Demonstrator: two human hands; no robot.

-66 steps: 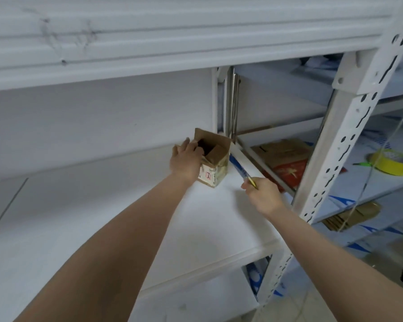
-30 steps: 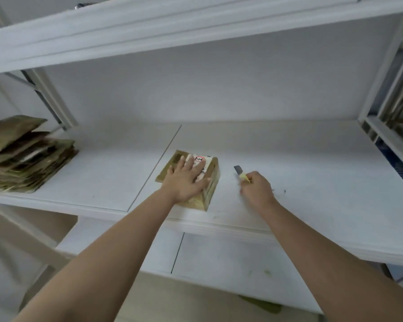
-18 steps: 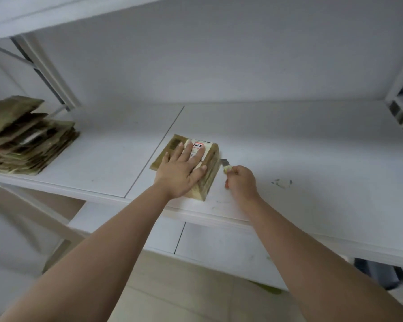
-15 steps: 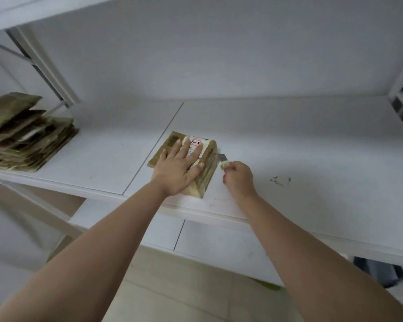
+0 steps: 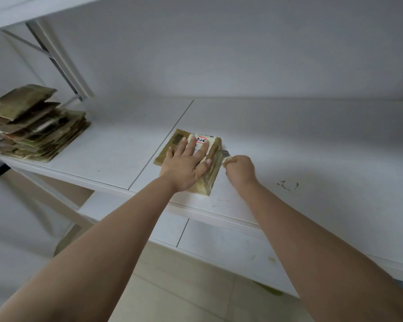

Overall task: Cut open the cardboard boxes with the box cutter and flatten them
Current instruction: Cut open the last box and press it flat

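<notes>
1. Head view: small cardboard box (image 5: 213,168) lies on its side near the front edge of the white shelf (image 5: 312,145), white label face up.
2. Left hand (image 5: 184,162) is spread flat on top of the box, fingers straight, pressing it down onto the shelf.
3. Right hand (image 5: 239,169) is curled round the box cutter (image 5: 226,155), just beside the box's right side. Only the yellow tip and a short bit of blade show; blade tip is at the box's right edge, contact itself too small to confirm.
4. Step in hand, my read: slit the seam on that right side so the box collapses.
5. To do it well: keep blade shallow, run along the seam, stroke directed away from the left thumb, which sits close to that edge.
6. Keep the pressing palm central so the box can't skate on the smooth shelf.
7. Stack of flattened cardboard (image 5: 36,126) sits well apart at the left end — likely drop point once this one is flat.
</notes>
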